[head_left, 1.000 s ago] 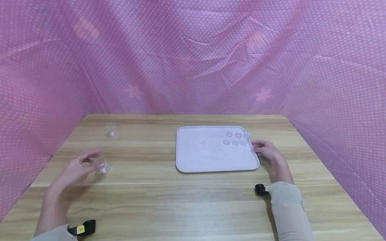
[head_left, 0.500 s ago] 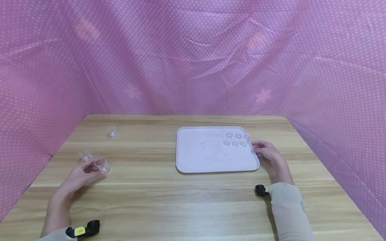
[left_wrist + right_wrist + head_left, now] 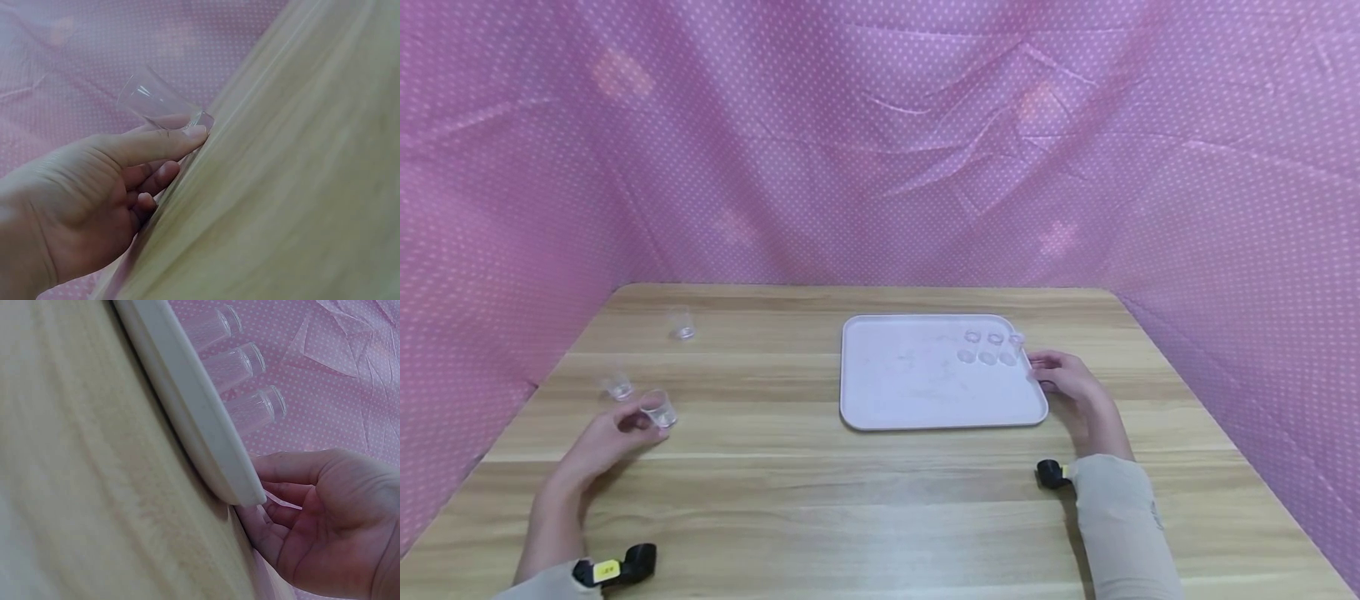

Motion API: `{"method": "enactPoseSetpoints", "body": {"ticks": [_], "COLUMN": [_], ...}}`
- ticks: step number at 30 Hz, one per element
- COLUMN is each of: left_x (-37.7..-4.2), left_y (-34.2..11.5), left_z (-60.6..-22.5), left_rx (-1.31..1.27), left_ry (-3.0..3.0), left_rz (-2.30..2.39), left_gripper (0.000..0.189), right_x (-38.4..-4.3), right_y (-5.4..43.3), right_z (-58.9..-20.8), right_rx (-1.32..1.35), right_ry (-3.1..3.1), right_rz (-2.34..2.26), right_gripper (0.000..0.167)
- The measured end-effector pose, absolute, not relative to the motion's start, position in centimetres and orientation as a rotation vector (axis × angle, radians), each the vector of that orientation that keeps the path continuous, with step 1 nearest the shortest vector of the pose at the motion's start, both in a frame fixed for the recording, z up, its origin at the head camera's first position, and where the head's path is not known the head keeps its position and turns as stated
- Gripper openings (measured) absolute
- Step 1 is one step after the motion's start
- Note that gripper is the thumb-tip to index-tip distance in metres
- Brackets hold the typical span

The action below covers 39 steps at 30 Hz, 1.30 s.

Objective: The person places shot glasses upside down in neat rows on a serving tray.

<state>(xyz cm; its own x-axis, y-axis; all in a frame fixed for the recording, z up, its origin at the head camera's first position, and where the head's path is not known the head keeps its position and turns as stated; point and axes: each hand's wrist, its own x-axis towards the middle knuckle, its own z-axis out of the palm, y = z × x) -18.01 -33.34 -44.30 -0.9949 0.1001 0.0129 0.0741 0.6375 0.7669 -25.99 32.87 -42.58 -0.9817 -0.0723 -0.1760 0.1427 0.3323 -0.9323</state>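
A: What is held by the left hand [image 3: 606, 440]?

B: A small clear cup [image 3: 658, 408] is pinched between thumb and fingers, well to the left of the white tray [image 3: 925, 408]. In the left wrist view the cup [image 3: 156, 103] is seen tilted against the wooden table [image 3: 865, 500], gripped near its base.

A: Are other cups seen near the tray?

B: A second clear cup [image 3: 619, 387] is stood just beyond the held one, and a third [image 3: 682, 323] is set farther back, both left of the tray. Six cups [image 3: 987, 349] are grouped in two rows in the tray's far right corner.

A: And the right hand [image 3: 1063, 377]?

B: It is laid at the tray's right edge, fingers loosely curled beside the rim [image 3: 206, 450]. Contact with the rim seems likely, though it cannot be confirmed. No object is gripped by it.
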Motion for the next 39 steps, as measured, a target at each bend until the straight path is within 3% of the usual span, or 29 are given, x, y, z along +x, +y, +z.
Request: {"method": "enactPoseSetpoints", "body": {"ticks": [21, 39], "left_x": [-17.9, -18.1], "left_y": [-32.6, -31.8], "left_z": [-43.9, -43.3], "left_rx": [0.116, 0.022], "left_ry": [2.925, 2.688], "left_rz": [1.217, 1.486], "left_gripper": [0.052, 0.066], "right_x": [-26.0, -25.8], "right_y": [32.8, 32.8], "right_z": [-42.5, -42.6], "right_rx": [0.049, 0.019], "right_ry": [2.409, 2.419], "right_rz": [-1.701, -1.707], "right_gripper": [0.047, 0.046]}}
